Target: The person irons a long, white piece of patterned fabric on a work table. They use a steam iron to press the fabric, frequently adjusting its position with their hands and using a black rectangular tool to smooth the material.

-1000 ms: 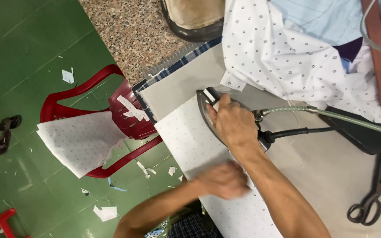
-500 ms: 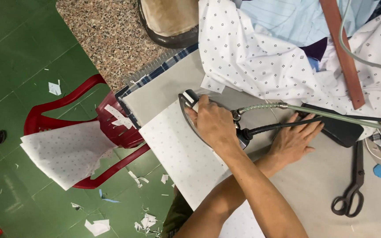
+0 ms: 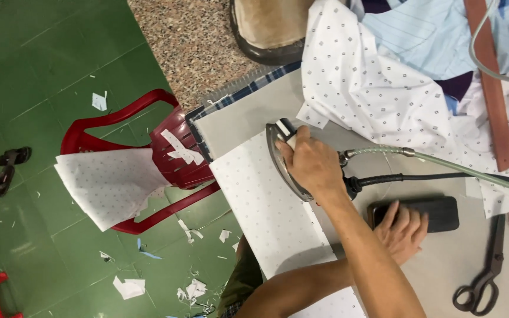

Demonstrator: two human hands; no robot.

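Two hands at bench (image 3: 248, 115) | right hand (image 3: 310, 165) clenched on iron (image 3: 284, 162) — atop dotted cloth (image 3: 272, 218) | left hand (image 3: 405, 229) spread flat — fingers touching black phone (image 3: 437, 213) | scissors (image 3: 484, 277) nearby

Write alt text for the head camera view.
A right hand grips an iron on a white dotted fabric piece on a grey table, while the left hand rests flat on a black phone. Scissors and heaped shirts lie nearby.

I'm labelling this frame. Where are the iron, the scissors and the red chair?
iron (image 3: 284, 171), head view, on its metal edge left of the gripping hand.
scissors (image 3: 483, 277), head view, on the shank above the handles.
red chair (image 3: 126, 107), head view, on its curved arm.
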